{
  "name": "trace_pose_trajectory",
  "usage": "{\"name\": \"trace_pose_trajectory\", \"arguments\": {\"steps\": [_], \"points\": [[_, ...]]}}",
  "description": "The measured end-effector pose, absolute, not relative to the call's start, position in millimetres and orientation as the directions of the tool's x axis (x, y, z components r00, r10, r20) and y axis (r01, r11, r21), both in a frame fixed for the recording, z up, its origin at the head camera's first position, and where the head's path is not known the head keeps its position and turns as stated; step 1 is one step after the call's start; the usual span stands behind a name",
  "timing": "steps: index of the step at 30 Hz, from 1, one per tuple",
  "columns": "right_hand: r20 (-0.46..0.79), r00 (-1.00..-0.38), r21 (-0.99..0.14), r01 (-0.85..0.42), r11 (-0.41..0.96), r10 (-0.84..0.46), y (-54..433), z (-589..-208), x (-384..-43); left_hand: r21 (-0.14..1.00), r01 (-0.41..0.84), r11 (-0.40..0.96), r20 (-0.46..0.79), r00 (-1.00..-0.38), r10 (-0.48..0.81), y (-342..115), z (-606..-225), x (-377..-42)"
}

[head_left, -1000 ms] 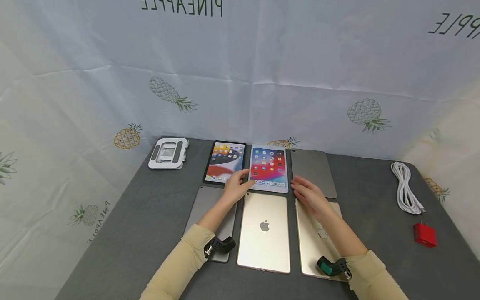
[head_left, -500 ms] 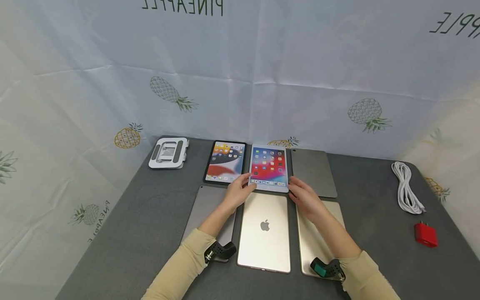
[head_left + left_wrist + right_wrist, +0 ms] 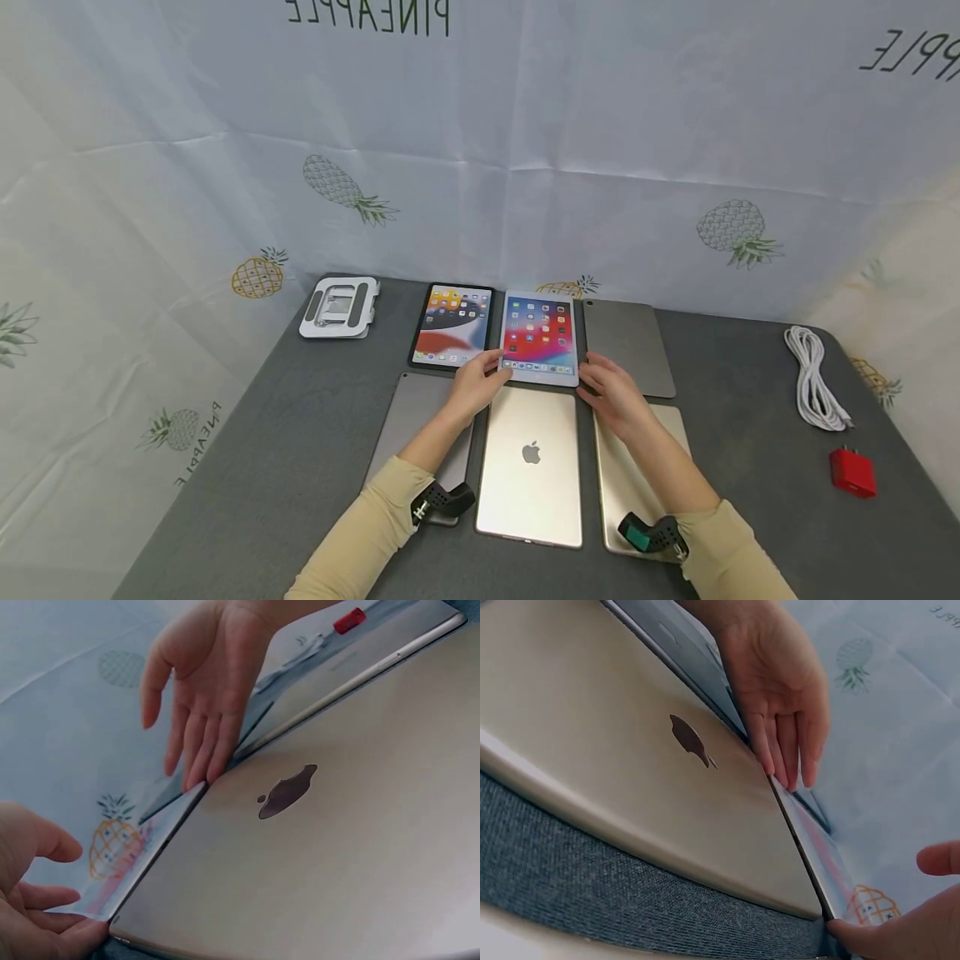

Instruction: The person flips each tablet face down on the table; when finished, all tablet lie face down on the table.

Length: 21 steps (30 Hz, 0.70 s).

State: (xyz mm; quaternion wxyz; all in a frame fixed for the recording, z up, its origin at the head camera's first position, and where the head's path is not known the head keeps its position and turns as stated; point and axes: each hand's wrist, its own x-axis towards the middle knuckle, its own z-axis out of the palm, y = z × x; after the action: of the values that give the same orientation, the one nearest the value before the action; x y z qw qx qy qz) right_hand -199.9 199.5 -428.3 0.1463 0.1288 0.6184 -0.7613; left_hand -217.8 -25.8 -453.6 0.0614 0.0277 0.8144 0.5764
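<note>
A white-framed tablet [image 3: 538, 333] lies screen up in the middle of the back row, its home screen lit. My left hand [image 3: 474, 387] touches its lower left edge with nearly straight fingers. At the lower right edge, my right hand [image 3: 617, 402] rests its fingertips against the side. Both wrist views show the tablet flat between the hands, thumbs raised clear of the screen: left hand [image 3: 776, 682] in the right wrist view, right hand [image 3: 214, 690] in the left. Directly in front lies a gold tablet [image 3: 528, 500], back up.
A black-framed tablet [image 3: 452, 325] and a grey tablet [image 3: 630, 346] flank it. Another grey tablet [image 3: 416, 417] and a gold tablet [image 3: 630, 492] lie under the forearms. A folded white stand [image 3: 340, 307] is back left; a white cable [image 3: 813, 383] and red charger [image 3: 852, 472] lie right.
My right hand has moved slightly left, up to the white tablet's right edge. My left hand has shifted a little right along its left edge. The tablets look unmoved.
</note>
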Motion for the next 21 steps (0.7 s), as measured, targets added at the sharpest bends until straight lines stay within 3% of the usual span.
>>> {"name": "trace_pose_trajectory", "arguments": {"steps": [13,21], "points": [[-0.380,-0.925,-0.882,0.371,-0.291,-0.026,197,-428,-210,0.917,0.055,0.394,0.004,-0.992,0.130,-24,-458,-220],[-0.323,-0.946,-0.937,0.321,-0.137,-0.001,193,-431,-212,0.876,0.192,0.443,0.106,-0.972,0.212,-19,-462,-218]]}}
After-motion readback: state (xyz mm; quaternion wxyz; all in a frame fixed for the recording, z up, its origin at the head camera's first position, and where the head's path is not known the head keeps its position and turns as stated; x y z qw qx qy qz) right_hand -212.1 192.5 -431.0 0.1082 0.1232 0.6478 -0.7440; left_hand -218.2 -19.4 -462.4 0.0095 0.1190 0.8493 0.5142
